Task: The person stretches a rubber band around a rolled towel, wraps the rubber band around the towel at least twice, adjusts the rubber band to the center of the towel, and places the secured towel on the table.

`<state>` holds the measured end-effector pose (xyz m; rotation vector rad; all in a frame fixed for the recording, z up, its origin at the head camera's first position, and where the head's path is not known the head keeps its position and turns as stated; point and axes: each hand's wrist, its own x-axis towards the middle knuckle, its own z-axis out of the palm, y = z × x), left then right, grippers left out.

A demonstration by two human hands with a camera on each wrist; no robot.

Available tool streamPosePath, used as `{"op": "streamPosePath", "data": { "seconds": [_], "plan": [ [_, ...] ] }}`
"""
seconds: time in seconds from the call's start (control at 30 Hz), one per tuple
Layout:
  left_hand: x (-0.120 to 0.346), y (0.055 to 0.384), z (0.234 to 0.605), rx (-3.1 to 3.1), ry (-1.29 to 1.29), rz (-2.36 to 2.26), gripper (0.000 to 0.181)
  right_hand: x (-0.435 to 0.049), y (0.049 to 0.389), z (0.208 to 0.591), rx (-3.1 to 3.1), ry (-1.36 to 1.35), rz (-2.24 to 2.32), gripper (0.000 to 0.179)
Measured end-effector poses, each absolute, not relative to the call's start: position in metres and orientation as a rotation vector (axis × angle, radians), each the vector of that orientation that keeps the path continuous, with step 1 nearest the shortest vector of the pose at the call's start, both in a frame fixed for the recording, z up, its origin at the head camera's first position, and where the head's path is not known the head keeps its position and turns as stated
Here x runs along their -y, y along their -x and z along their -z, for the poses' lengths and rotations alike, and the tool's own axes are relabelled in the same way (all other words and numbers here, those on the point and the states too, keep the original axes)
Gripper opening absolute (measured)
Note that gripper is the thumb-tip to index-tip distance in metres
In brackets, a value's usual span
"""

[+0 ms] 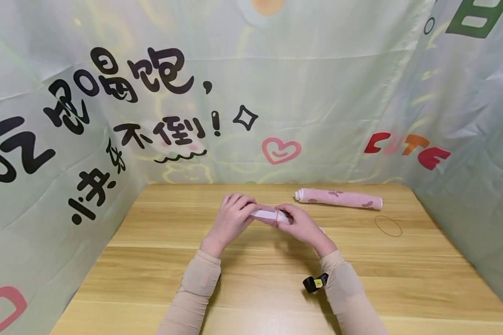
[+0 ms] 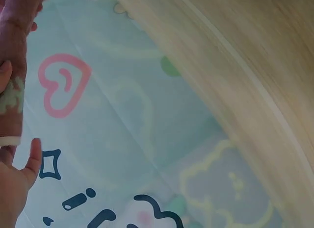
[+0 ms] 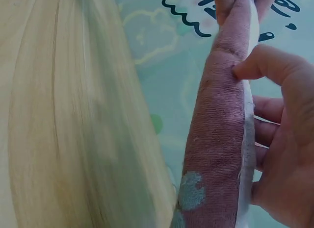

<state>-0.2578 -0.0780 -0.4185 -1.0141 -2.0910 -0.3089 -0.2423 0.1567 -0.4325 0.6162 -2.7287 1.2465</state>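
Both hands hold a rolled pink towel [image 1: 265, 214] above the middle of the table. Its cloth looks ribbed, with pale green patches and a white edge in the right wrist view. My left hand [image 1: 233, 217] grips the left end, fingers over the top. Toward the other end, my right hand [image 1: 303, 225] holds the roll between thumb and fingers. A thin band [image 1: 276, 217] circles the roll beside the right fingers, where the towel [image 3: 216, 125] is slightly pinched in. Much of the left hand [image 2: 14, 193] is cut off in the left wrist view.
Another rolled pink towel [image 1: 338, 198] with darker bow shapes lies at the back right of the wooden table [image 1: 260, 288]. A loose rubber band [image 1: 388, 226] rests in front of it. Printed cloth walls [image 1: 331, 102] stand along the back and sides.
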Motion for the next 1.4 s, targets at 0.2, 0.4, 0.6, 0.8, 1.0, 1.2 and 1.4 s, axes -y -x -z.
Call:
{"op": "streamPosePath", "data": {
  "seconds": [0.2, 0.4, 0.6, 0.8, 1.0, 1.2, 1.4],
  "plan": [
    [0.078, 0.256, 0.421, 2.239, 1.004, 0.270, 0.034, -0.156, 0.244, 0.438, 2.719, -0.574, -1.165, 0.028],
    [0.078, 0.255, 0.421, 2.319, 1.000, 0.263, 0.045, -0.155, 0.244, 0.440, 2.640, -0.582, -1.099, 0.025],
    [0.077, 0.255, 0.421, 2.382, 1.000, 0.242, 0.050, -0.154, 0.245, 0.444, 2.579, -0.609, -0.947, 0.026],
    [0.075, 0.254, 0.423, 2.360, 0.963, 0.248, 0.034, -0.152, 0.244, 0.446, 2.552, -0.628, -0.862, 0.027],
    [0.075, 0.255, 0.424, 2.293, 0.941, 0.275, 0.018, -0.150, 0.243, 0.442, 2.579, -0.683, -0.929, 0.024],
    [0.076, 0.257, 0.424, 2.221, 0.960, 0.272, 0.018, -0.148, 0.241, 0.436, 2.530, -0.618, -1.366, 0.007],
    [0.074, 0.258, 0.425, 2.105, 0.990, 0.253, 0.018, -0.141, 0.239, 0.432, 2.579, -0.462, -1.408, 0.014]
  ]
}}
